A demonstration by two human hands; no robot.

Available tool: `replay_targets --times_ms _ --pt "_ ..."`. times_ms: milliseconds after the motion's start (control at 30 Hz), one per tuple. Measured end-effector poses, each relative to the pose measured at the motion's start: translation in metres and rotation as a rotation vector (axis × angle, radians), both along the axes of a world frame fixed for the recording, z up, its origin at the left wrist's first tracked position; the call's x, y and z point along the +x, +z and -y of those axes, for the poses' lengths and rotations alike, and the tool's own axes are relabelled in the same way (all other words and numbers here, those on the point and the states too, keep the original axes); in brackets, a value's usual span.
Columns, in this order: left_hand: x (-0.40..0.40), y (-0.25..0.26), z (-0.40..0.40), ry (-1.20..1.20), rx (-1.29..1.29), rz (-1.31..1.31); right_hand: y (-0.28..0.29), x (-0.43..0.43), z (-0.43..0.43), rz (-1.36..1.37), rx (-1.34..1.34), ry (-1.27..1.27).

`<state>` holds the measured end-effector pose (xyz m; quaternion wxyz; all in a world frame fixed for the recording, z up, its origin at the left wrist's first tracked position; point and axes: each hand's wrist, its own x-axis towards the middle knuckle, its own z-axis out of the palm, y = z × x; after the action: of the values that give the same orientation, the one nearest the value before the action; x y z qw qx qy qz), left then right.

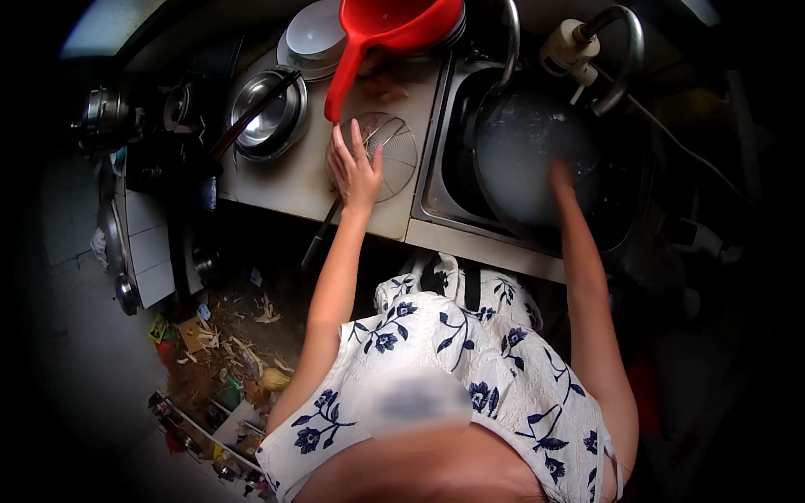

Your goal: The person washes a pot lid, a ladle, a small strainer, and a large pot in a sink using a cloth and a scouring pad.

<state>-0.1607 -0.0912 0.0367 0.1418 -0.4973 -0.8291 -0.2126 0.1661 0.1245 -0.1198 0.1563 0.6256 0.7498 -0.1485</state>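
Observation:
My left hand (pixel 357 168) has its fingers apart above a round wire-mesh skimmer (pixel 397 165) on the countertop. Its fingertips are near the handle end of a red plastic water ladle (pixel 353 69); whether they touch it I cannot tell. The skimmer's dark handle (pixel 319 237) juts past the counter's front edge, below my left forearm. My right hand (pixel 561 175) dips into cloudy water (pixel 522 148) that fills a large round basin (pixel 485 182) in the metal sink (pixel 434 200). The water hides my right fingers and anything they might hold.
White bowls and plates (pixel 314 38) are stacked at the back. Nested metal bowls (pixel 267 110) with dark chopsticks (pixel 255 116) across them stand left. A curved metal faucet (pixel 632 50) with a white heater body arches over the sink. Below left, scraps (pixel 245 342) litter the floor.

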Motion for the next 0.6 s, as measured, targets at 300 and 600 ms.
replay_targets --times_ms 300,600 --pt "-0.027 -0.003 0.046 -0.065 0.047 0.248 -0.048 -0.007 0.003 0.172 0.232 0.283" --pt "-0.023 -0.022 0.152 0.200 -0.430 0.187 -0.012 -0.026 0.000 0.114 0.035 0.020"
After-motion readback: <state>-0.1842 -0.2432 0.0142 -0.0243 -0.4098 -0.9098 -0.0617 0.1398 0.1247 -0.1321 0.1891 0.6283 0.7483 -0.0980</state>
